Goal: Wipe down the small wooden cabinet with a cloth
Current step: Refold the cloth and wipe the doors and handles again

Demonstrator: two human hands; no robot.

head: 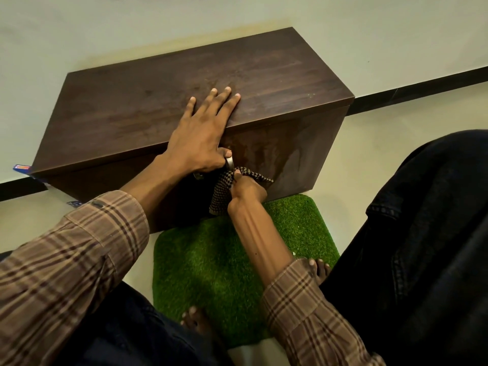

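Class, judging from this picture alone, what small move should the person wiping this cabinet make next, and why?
Probably sweep the checked cloth, gripped by the right hand, rightward across the cabinet front, where streaks show. The left hand braces the top.

The pale floor (369, 159) is carrying the dark wooden cabinet (184, 101). A green artificial-grass mat (211, 260) is lying just before it.

A green turf mat (211, 262) lies on the pale floor (369, 143), perhaps tiled.
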